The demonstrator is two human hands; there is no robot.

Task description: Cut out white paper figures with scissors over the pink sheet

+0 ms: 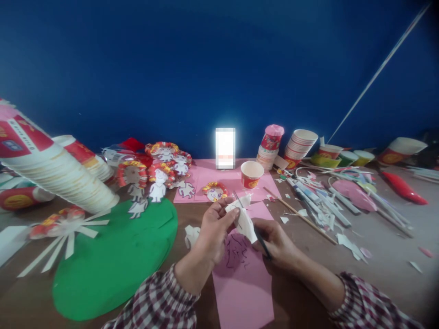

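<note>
Pinched in my left hand (217, 224) is a piece of white paper (245, 226) with dark drawn lines. My right hand (277, 242) is closed around black-handled scissors (262, 243), whose blades reach up behind and past the paper. Both hands are above a pink sheet (243, 292) marked with dark scribbled lines. A white paper cutout (192, 235) lies on the table just left of my left wrist. Beyond my fingers a round piece with a drawn face and a red-yellow rim (215, 192) rests on pink paper.
A green oval sheet (113, 265) lies at left, near leaning stacks of paper cups (75, 178) and several paper figures (157, 185). One paper cup (252, 174) stands ahead. On the right are a wooden stick (302, 217), paint tubes (315, 201) and paper scraps (348, 242).
</note>
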